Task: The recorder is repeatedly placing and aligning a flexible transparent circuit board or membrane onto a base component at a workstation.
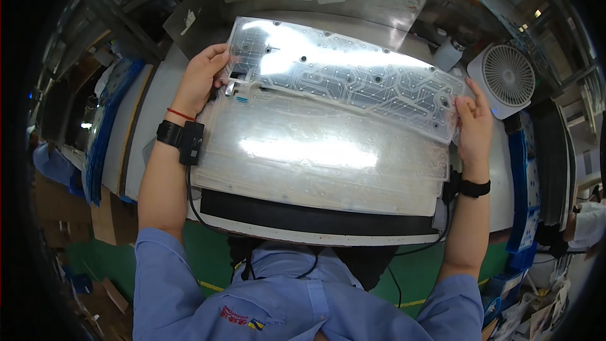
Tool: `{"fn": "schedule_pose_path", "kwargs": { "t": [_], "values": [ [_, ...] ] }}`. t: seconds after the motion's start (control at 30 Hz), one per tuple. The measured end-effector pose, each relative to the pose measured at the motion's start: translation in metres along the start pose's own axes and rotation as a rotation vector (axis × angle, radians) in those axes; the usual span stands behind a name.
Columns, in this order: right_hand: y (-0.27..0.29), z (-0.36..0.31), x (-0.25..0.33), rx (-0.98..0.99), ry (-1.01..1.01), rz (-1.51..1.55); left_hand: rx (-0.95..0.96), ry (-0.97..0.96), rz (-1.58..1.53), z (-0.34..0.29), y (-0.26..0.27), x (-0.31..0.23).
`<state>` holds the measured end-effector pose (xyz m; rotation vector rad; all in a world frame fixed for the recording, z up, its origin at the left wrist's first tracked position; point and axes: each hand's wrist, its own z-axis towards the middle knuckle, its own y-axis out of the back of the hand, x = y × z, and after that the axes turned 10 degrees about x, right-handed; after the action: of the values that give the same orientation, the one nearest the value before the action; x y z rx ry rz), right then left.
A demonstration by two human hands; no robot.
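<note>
Between my two hands a clear, flexible circuit sheet (353,79) with printed traces and small holes is held up, tilted, glare across its upper part. My left hand (207,76) pinches its left edge, thumb on the front face. At the opposite end my right hand (473,123) grips the right edge, with the index finger stretched up along it. Below lies a stack of similar clear sheets (303,173), their edges slightly uneven, resting on a black mat (315,208). A strap with a small black box sits on my left wrist, and another black band is on my right.
A white round fan (507,76) and a spray bottle (448,55) stand at the back right. Behind the sheets rises a metal panel (265,0) with paper labels. Blue-edged stacks (113,126) flank the bench on the left. Cables hang from both wrists over the bench's front edge.
</note>
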<state>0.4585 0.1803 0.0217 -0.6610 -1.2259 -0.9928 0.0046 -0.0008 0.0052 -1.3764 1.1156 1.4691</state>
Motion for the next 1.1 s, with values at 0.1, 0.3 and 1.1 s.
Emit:
{"fn": "schedule_pose_path", "kwargs": {
  "t": [0.1,0.3,1.1],
  "values": [
    [0.003,0.0,-0.001,0.016,-0.011,-0.042,0.008,-0.001,0.002,0.0,-0.001,0.001],
    [0.004,0.002,-0.002,-0.024,-0.036,0.031,0.011,-0.138,-0.142,0.005,0.015,0.011],
    [0.002,-0.001,-0.009,0.176,-0.018,-0.193,0.054,0.003,-0.3,0.0,0.002,0.002]
  ]
}}
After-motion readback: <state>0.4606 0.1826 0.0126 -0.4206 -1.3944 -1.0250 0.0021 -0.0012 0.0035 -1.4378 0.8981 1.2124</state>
